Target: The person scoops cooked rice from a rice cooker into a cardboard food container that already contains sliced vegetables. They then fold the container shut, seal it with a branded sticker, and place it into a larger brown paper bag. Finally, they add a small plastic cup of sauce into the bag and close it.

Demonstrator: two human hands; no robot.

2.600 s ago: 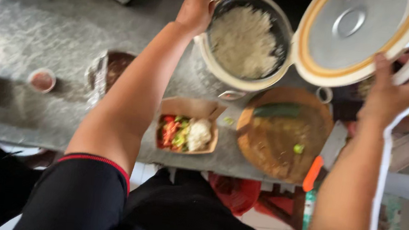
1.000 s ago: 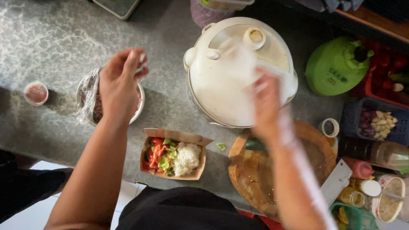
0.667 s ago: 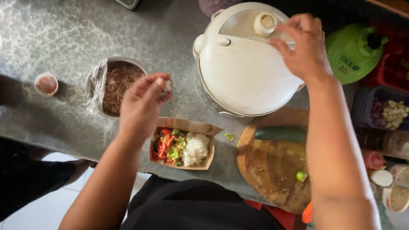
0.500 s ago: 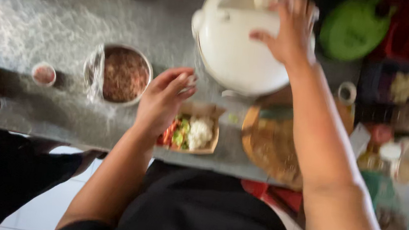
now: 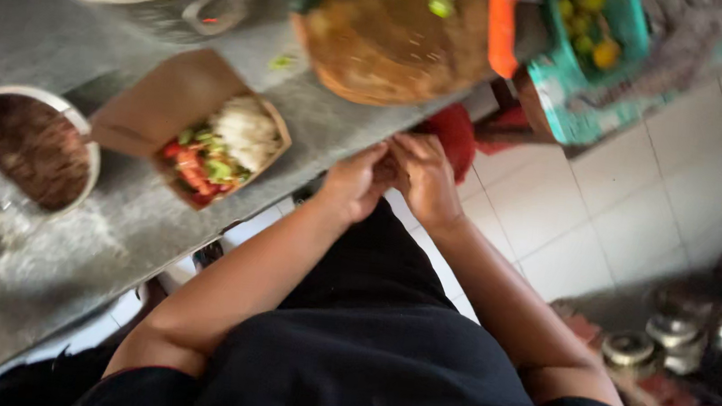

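The food box (image 5: 208, 140), open and filled with rice and chopped vegetables, sits on the grey counter (image 5: 64, 263) by the wooden board (image 5: 390, 38), while the left hand (image 5: 354, 180) and right hand (image 5: 425, 178) meet below the edge, fingers curled together, contents unclear.

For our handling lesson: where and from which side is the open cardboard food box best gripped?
Grip the box by its two bare side walls, coming from the counter edge nearest the person. Its flap stands open on the far side and food fills it, so it probably has to stay level.
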